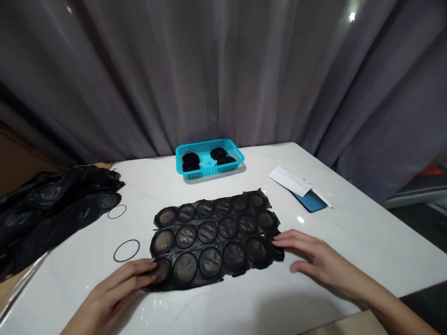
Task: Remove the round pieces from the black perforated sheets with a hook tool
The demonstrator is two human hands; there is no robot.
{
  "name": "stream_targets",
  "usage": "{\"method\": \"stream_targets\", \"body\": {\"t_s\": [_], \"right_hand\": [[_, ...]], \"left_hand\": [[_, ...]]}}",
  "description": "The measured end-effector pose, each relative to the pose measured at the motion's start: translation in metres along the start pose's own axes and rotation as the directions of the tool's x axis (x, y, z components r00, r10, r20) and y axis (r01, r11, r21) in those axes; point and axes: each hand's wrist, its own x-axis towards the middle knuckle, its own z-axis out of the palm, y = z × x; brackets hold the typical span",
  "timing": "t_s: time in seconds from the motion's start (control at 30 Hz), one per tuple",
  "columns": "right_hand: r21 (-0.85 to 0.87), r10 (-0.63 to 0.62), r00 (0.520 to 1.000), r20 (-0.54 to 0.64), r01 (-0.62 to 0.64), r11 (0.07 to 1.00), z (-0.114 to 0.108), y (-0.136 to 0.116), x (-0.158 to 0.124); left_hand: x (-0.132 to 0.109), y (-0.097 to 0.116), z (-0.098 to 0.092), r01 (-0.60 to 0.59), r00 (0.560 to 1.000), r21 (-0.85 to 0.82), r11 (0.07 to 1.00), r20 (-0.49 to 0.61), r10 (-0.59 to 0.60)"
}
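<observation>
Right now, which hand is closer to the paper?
Right. The right hand is on the near right corner of the black sheet, with the paper beyond it; the left hand is at the near left corner, farther away.

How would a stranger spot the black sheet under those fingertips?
On the white table, look this side of the turquoise basket. There lies the black sheet, with the left hand and right hand at opposite ends. Unlike the bunched black pile to the left, it is spread flat, showing three rows of circles.
</observation>
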Motion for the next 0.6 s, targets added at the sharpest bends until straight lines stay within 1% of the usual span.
{"method": "stream_targets", "body": {"t_s": [0.03, 0.07, 0.1, 0.13, 0.17, 0.2, 0.23, 0.3, 0.33, 0.4, 0.5, 0.6], "right_hand": [[-0.069, -0.049, 0.998, -0.025, 0.047, 0.996, -0.002, -0.001, 0.006], [-0.134, -0.094, 0.993, -0.064, 0.085, 0.987, -0.006, -0.003, 0.014], [-0.181, -0.133, 0.985, -0.105, 0.113, 0.977, -0.012, -0.007, 0.026], [-0.206, -0.158, 0.976, -0.151, 0.125, 0.971, -0.019, -0.012, 0.04], [-0.193, -0.173, 0.967, -0.188, 0.136, 0.972, -0.028, -0.019, 0.056], [-0.155, -0.167, 0.961, -0.219, 0.135, 0.979, -0.038, -0.028, 0.072], [-0.1, -0.129, 0.96, -0.25, 0.107, 0.989, -0.049, -0.037, 0.088], [0.072, -0.05, 0.974, -0.22, 0.068, 0.995, -0.07, -0.055, 0.116], [0.166, -0.028, 0.98, -0.198, 0.062, 0.984, -0.079, -0.063, 0.127], [0.326, -0.002, 0.984, -0.18, 0.062, 0.943, -0.092, -0.075, 0.142], [0.462, 0.066, 0.977, -0.203, 0.036, 0.886, -0.099, -0.084, 0.149], [0.524, 0.126, 0.975, -0.184, -0.011, 0.852, -0.098, -0.086, 0.148]], "left_hand": [[0.004, 0.001, -0.002, 0.08, 0.997, -0.077, 0.994, -0.018, -0.081], [0.011, 0.002, -0.004, 0.178, 0.983, -0.163, 0.97, -0.024, -0.185], [0.021, 0.002, -0.008, 0.285, 0.952, -0.259, 0.923, -0.036, -0.304], [0.033, 0.001, -0.013, 0.373, 0.911, -0.351, 0.859, -0.036, -0.41], [0.047, 0.0, -0.02, 0.47, 0.85, -0.433, 0.769, -0.013, -0.527], [0.063, -0.002, -0.027, 0.512, 0.789, -0.519, 0.684, -0.03, -0.614], [0.079, -0.005, -0.035, 0.506, 0.775, -0.55, 0.664, -0.048, -0.63], [0.107, -0.014, -0.051, 0.482, 0.766, -0.59, 0.648, -0.075, -0.639], [0.119, -0.018, -0.059, 0.474, 0.765, -0.603, 0.642, -0.079, -0.639], [0.134, -0.027, -0.073, 0.468, 0.761, -0.625, 0.624, -0.073, -0.645], [0.143, -0.034, -0.086, 0.464, 0.752, -0.648, 0.604, -0.073, -0.655], [0.142, -0.038, -0.09, 0.47, 0.741, -0.657, 0.589, -0.069, -0.668]]}}
